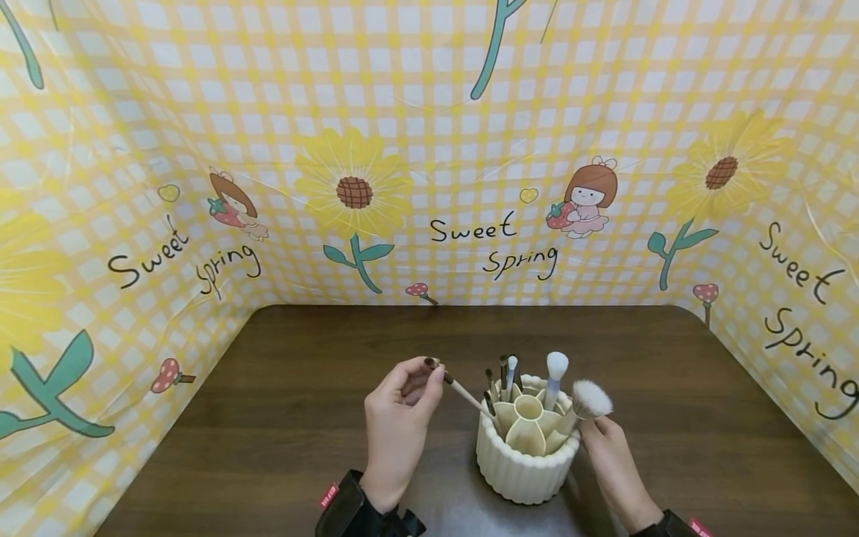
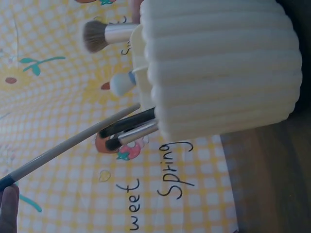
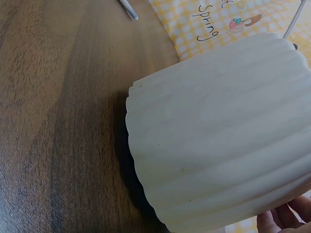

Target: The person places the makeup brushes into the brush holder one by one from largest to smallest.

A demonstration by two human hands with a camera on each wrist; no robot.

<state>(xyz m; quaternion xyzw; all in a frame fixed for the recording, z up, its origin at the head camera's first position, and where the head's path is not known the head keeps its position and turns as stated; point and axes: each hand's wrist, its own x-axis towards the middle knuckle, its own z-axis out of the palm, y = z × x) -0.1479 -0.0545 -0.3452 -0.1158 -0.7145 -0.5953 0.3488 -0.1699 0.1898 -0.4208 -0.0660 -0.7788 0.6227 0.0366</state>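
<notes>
A cream ribbed brush holder (image 1: pixel 526 470) with petal-shaped compartments stands upright on the table. My left hand (image 1: pixel 399 425), to its left, pinches a thin makeup brush (image 1: pixel 467 395) near its dark upper end. The brush slants down to the right, its pale handle reaching the holder's left rim; the handle's tip is hidden in the head view. My right hand (image 1: pixel 614 455) grips the holder's right side near the rim, and its fingers (image 3: pixel 286 216) show curled against the wall in the right wrist view. A fluffy white brush (image 1: pixel 592 400) leans out just above that hand.
Several other brushes stand in the holder, among them a white-tipped brush (image 1: pixel 556 369) at the back. The dark wooden table (image 1: pixel 282 447) ends at a yellow checked cloth (image 1: pixel 429 149), which rises behind and on both sides.
</notes>
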